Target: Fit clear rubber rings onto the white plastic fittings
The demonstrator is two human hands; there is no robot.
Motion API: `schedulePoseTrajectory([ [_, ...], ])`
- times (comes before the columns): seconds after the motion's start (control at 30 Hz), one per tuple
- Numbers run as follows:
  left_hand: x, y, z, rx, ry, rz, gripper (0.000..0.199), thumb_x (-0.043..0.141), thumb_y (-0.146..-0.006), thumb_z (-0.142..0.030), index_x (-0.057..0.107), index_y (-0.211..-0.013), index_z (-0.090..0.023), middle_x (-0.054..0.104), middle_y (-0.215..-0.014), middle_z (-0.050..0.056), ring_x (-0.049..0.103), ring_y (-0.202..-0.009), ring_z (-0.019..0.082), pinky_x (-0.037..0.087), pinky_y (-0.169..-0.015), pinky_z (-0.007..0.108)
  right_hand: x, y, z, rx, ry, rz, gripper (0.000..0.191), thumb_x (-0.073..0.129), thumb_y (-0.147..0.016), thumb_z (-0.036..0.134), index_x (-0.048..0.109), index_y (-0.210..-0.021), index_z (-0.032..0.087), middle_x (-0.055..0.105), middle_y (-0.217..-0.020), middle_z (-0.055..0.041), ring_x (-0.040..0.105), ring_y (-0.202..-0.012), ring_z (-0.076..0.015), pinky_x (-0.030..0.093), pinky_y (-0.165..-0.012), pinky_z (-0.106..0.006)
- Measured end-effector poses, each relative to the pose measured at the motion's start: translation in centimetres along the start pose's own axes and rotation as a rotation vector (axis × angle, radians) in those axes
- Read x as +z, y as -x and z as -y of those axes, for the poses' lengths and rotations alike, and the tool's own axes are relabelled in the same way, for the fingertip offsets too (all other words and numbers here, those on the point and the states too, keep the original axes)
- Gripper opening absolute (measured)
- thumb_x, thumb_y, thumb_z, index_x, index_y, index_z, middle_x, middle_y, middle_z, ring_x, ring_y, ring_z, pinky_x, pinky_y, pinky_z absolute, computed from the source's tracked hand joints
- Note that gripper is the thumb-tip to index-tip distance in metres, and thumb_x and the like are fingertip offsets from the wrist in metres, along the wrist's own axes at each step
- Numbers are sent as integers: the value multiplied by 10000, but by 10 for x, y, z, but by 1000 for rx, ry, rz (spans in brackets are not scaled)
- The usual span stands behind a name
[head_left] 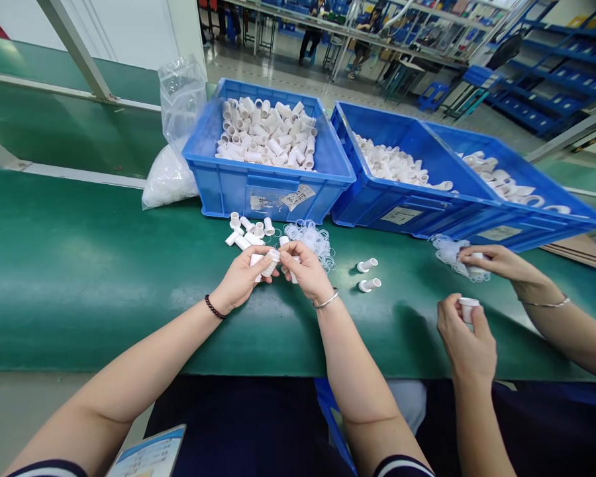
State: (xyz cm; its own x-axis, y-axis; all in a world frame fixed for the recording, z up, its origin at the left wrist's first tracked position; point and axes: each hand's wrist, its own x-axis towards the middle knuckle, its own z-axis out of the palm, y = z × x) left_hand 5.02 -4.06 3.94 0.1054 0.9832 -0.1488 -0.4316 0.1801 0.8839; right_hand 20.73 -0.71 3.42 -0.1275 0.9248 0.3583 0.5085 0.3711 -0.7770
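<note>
My left hand (242, 277) is closed around white plastic pipe fittings (271, 264), short tubes with a wider collar. Right up against it, my right hand (305, 270) pinches at the fittings' edge, with another white fitting partly hidden under its fingers. Whether a thin ring sits between the fingertips is too small to tell. Just beyond the hands lies a loose pile of clear thin rings (312, 240). Several loose white fittings (248, 233) lie to the left of that pile. Two flanged fittings (369, 285) rest on the green table to the right of my hands.
A blue bin (273, 192) full of white fittings stands behind my hands. Two more blue bins (402, 215) with white parts stand to its right. A clear plastic bag (171, 175) leans at the left. A co-worker's hands (469, 344) hold fittings at the right, near another ring pile (449, 255).
</note>
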Motion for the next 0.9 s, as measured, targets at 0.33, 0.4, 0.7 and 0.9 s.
schedulePoseTrajectory([
  [0.33, -4, -1, 3, -95, 151, -12, 271, 668, -792, -285, 543, -1002, -167, 635, -796, 19, 643, -652, 117, 501, -522, 186, -25, 11, -9, -285, 254, -53, 319, 512, -899, 423, 659, -1032, 172, 643, -929, -27, 585, -1006, -197, 514, -780, -317],
  [0.4, -6, -2, 3, -127, 182, -28, 231, 632, -822, -271, 527, -1004, -174, 643, -803, 25, 658, -653, 124, 518, -525, 188, -8, 4, -4, -271, 140, 93, 279, 552, -890, 385, 646, -1059, 184, 640, -976, -39, 565, -1034, -192, 496, -848, -332],
  [0.7, -5, -3, -1, -168, 251, -74, 178, 579, -857, -228, 501, -1008, -176, 664, -822, 45, 692, -672, 150, 557, -537, 202, 8, -2, -7, -248, 5, 202, 266, 505, -927, 346, 569, -1141, 201, 556, -1201, -81, 573, -1012, -170, 500, -873, -366],
  [0.9, -6, -4, 1, -171, 244, -70, 206, 574, -865, -252, 513, -1054, -196, 665, -818, 37, 686, -666, 135, 573, -574, 216, 9, 0, -3, -257, -61, 170, 161, 553, -886, 299, 644, -1011, 253, 609, -1055, -57, 555, -1033, -210, 461, -901, -387],
])
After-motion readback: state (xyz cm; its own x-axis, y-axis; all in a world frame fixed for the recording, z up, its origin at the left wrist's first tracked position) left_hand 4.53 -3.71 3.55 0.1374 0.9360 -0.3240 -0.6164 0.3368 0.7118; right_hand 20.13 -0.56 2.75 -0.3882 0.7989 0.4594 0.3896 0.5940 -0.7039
